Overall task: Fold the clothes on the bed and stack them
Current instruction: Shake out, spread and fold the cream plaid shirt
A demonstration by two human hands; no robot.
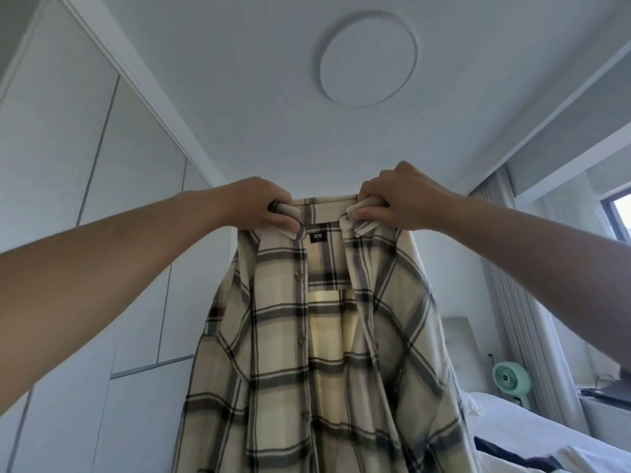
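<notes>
A cream plaid shirt (307,353) with dark check lines hangs in the air in front of me, unbuttoned, its inside label showing below the collar. My left hand (263,206) grips the left side of the collar. My right hand (396,199) grips the right side of the collar. Both arms are raised, so the shirt hangs straight down and runs off the bottom of the view. The bed (532,428) with white bedding lies low at the right, mostly hidden behind the shirt.
White wardrobe doors (102,233) fill the left side. A dark garment (512,455) lies on the bed at the bottom right. A small green fan (511,377) stands by the curtains (519,302) and window at the right.
</notes>
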